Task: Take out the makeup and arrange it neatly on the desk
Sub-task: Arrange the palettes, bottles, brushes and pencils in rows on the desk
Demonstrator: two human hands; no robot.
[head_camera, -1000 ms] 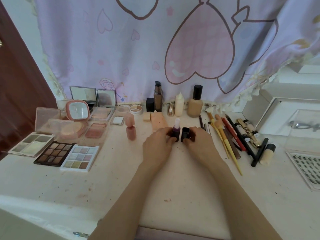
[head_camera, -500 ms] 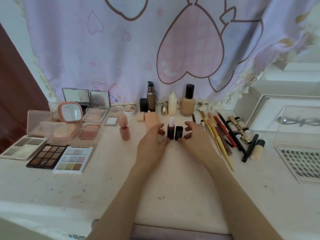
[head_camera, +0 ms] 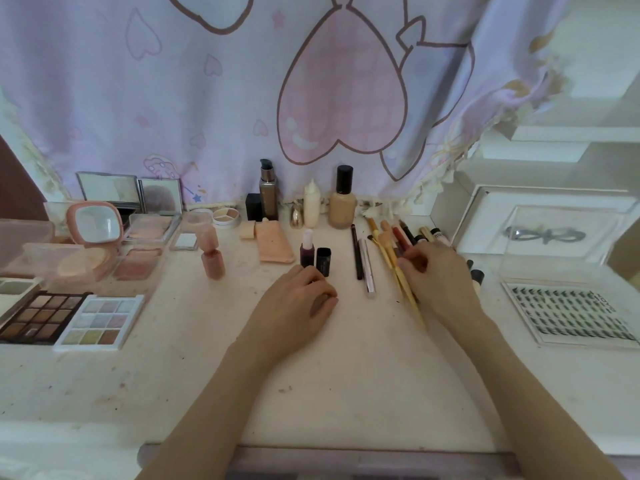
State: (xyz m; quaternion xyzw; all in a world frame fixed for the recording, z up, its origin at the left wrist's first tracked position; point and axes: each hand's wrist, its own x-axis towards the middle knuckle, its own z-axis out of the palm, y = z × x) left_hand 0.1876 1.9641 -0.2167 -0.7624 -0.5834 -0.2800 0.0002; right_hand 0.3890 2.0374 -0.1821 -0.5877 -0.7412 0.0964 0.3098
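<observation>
Backdrop: pale lilac curtain [head_camera: 242, 98] printed with pink hearts hangs behind everything, its hem touching the tabletop's back edge.
Tabletop [head_camera: 346, 375]: white, matte, scuffed and dusted with powder marks; it looks flat and grippy enough that small upright bottles should stand without sliding.
Landmark: small purple dropper bottle [head_camera: 307, 252] stands upright mid-tabletop, a black lipstick tube [head_camera: 323, 260] touching it on its right.
Left hand [head_camera: 298, 306]: just in front of the dropper bottle, fingers loosely curled, holding nothing, palm down near the surface.
Right hand [head_camera: 440, 278]: well right of the dropper bottle, fingertips pinched toward the yellow-handled brushes [head_camera: 394, 261]; whether it actually grips one I cannot tell.
Brushes and pencils: lying in a loose fan right of the dropper bottle, between it and the lash tray [head_camera: 568, 313].
Handling, brushes: likely light, stiff, thin and prone to rolling; best taken mid-handle, bristles left untouched.
Handling, bottles: foundation bottle [head_camera: 343, 202] behind the dropper bottle looks like glass, heavier and breakable; hold by the body, not the cap.
Palettes [head_camera: 69, 317]: far left of the dropper bottle, flat, open, pressed powder probably crumbly; lift by the edges.
</observation>
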